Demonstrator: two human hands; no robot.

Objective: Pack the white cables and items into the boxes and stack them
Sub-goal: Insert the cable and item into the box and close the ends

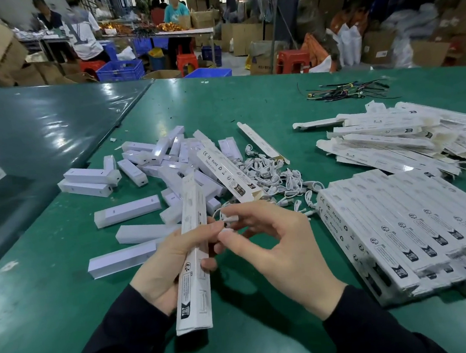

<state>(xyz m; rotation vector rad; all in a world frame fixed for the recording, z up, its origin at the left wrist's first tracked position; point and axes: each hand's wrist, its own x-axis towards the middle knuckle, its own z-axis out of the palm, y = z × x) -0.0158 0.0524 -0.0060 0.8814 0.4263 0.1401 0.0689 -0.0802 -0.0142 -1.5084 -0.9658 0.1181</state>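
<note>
One long box [191,253] gripped in left hand [166,269], cable plug [231,219] pinched by right hand [277,245].

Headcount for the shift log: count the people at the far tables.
3: person in dark top at far left, person in white shirt beside them, person in teal shirt further right. Others may be hidden.

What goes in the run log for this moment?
left hand: holds box | right hand: pinches white cable | stage: loading
</note>
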